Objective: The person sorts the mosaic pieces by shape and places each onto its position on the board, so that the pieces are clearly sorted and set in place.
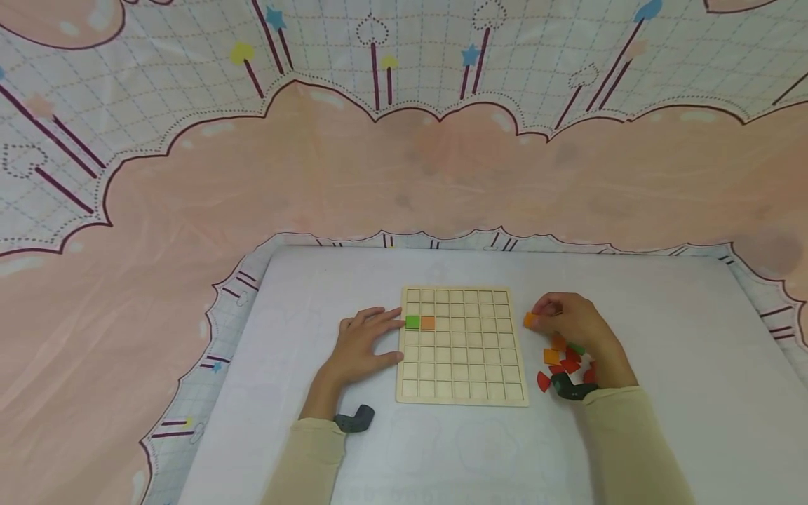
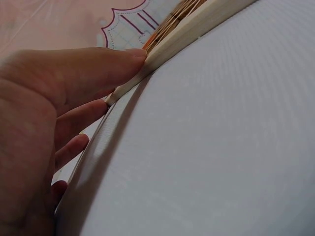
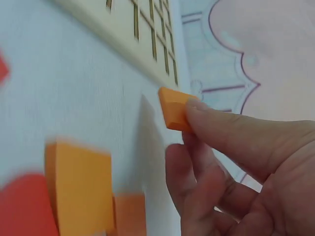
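Note:
A pale wooden grid board [image 1: 463, 361] lies on the white table. One green square tile [image 1: 412, 322] and one orange square tile [image 1: 428, 322] sit side by side in its cells at the left edge. My left hand [image 1: 361, 349] rests at the board's left side, fingers spread, fingertips and thumb touching the rim. Off the right side of the board, my right hand [image 1: 571, 321] pinches a yellow-orange square tile [image 3: 174, 108] between thumb and fingers, held above the table.
Below my right hand lies a loose pile of tiles: a yellow-orange square [image 1: 551, 357], red pieces [image 1: 570, 355] with curved edges, and a green piece [image 1: 576, 348]. Dark wrist devices [image 1: 355, 419] sit on both wrists. A patterned cloth [image 1: 404, 175] hangs behind the table.

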{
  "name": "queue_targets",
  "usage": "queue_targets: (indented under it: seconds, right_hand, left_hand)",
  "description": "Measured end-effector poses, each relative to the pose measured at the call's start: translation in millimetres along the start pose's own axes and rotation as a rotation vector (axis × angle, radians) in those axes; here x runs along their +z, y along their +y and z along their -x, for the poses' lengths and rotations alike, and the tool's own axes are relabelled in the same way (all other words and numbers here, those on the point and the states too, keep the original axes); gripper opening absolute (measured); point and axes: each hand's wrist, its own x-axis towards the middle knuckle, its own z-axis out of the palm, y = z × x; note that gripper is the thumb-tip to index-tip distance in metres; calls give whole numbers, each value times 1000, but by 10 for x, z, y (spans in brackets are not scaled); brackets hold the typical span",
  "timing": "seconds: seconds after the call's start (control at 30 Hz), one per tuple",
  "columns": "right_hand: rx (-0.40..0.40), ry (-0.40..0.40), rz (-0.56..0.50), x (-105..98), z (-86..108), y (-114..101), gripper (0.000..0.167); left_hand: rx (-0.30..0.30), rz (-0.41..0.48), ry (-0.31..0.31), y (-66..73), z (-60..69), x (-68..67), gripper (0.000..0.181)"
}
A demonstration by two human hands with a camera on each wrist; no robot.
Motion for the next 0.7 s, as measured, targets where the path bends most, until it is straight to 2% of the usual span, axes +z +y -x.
queue_targets:
  seconds: [0.27, 0.53, 0.7]
  right_hand:
    - [-44, 16, -88, 163, -44, -155, 28]
    - [-92, 32, -141, 336, -128, -259, 28]
    - [-97, 15, -189, 441, -185, -291, 25]
  left_hand:
    - [-14, -1, -13, -9, 0, 7, 62]
    - [-11, 4, -2, 1, 3, 8, 62]
    - [9, 7, 16, 0, 12, 5, 62]
